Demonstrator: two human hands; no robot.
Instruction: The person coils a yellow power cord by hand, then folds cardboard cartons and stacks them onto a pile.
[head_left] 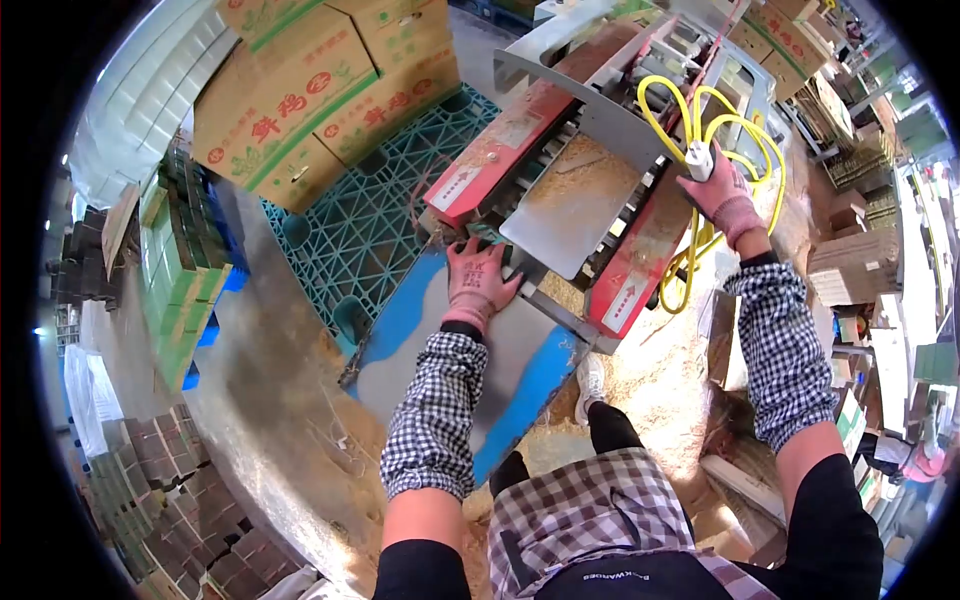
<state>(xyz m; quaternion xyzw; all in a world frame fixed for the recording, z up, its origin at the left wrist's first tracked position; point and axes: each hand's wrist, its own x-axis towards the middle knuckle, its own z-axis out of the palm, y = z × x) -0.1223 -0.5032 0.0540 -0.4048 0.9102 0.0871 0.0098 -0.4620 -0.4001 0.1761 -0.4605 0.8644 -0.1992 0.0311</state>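
My left hand [478,281], in a pink glove, rests with fingers spread at the upper edge of a blue and grey board [520,360], beside the red machine [500,150]. Farther right, my right hand [724,195], also gloved in pink, is closed around a white plug or socket block [699,160]. A looped yellow cable [680,270] runs from this block and hangs over the machine's right side. Between the red rails lies a metal plate [580,205] with brown dust on it.
Printed cardboard boxes [300,100] stand on a green plastic pallet [350,220] at the upper left. Stacked flattened cartons [175,490] are at the lower left. More cartons [855,265] line the right. Sawdust-like debris [650,400] covers the floor near my shoe [590,388].
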